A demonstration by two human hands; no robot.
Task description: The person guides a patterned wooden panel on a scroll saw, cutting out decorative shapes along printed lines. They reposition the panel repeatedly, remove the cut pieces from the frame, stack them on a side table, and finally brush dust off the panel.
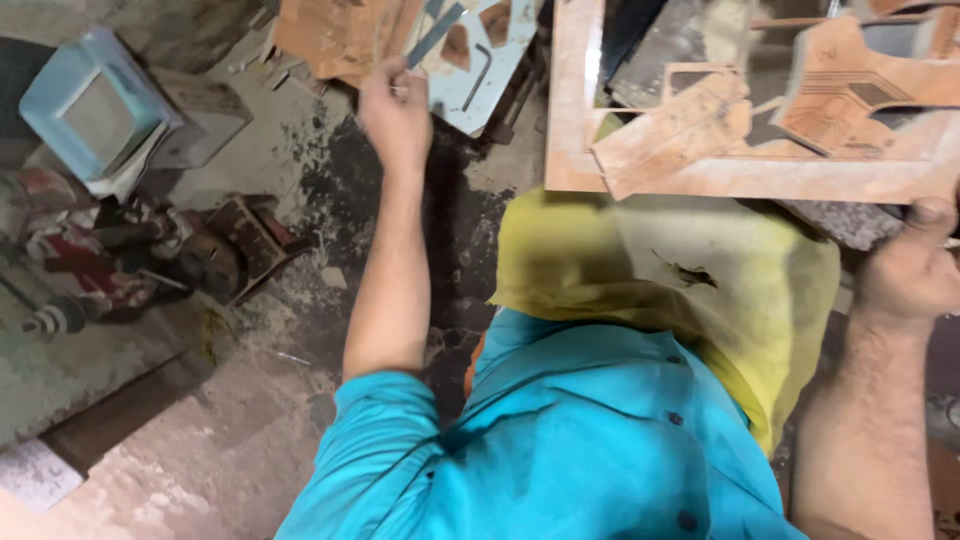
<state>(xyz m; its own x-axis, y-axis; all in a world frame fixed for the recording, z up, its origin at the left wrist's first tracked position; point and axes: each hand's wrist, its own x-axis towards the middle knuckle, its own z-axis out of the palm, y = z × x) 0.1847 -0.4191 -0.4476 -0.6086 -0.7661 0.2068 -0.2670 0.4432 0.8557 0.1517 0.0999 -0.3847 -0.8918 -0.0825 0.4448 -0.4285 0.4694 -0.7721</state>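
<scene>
My left hand (395,110) is raised at the upper middle, its fingers closed around the lower end of a thin grey metal strip (440,32). The strip lies over a pale cut-out metal sheet (490,70) and a rusty piece (330,35). At the right edge, my right hand (915,270) grips the lower right corner of a large rusty metal plate (580,120) with shapes cut out of it, thumb on its rim. Loose rusty offcuts (670,130) lie in the plate's opening.
A pale blue square box (90,110) stands at the upper left. Below it lies a grimy red and black machine (120,260). The concrete floor (260,400) is dusty and stained dark. A yellow cloth (690,290) covers my lap below the plate.
</scene>
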